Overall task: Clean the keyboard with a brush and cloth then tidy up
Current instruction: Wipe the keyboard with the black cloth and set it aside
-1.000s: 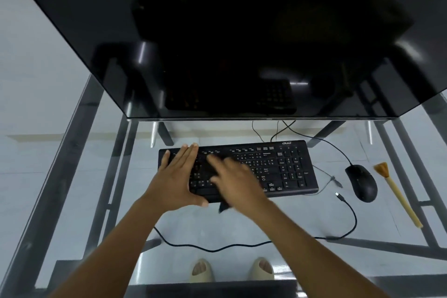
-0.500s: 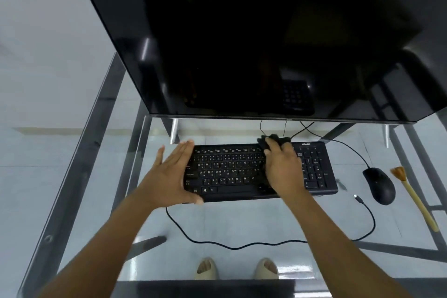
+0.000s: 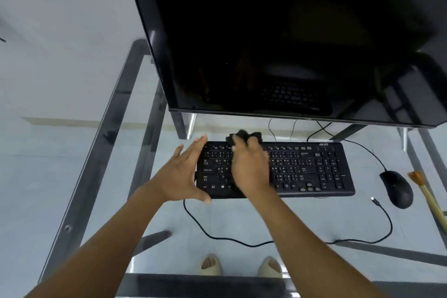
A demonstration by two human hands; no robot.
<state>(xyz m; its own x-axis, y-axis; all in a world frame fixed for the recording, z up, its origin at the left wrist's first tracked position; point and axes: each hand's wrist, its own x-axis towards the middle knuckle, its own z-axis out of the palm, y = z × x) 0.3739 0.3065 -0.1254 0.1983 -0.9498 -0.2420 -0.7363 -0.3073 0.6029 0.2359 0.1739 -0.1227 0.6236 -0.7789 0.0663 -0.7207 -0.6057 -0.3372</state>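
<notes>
Keyboard (image 3: 312, 169) lies on glass desk (image 3: 96, 176), just in front of monitor (image 3: 278, 38), w/ monitor's lower edge overhanging behind it. Left hand (image 3: 180, 174) sits at keyboard's left end, thumb at the front edge. Right hand (image 3: 250, 167) is on the keys left of centre, w/ cloth (image 3: 244, 136) bunched under its fingertips at the keyboard's back edge. Mouse (image 3: 396, 191) lies right of keyboard, apart from it; brush (image 3: 425, 193) just right of mouse. Loose cable (image 3: 242, 242) runs across desk in front of keyboard, its plug end between keyboard and mouse.
</notes>
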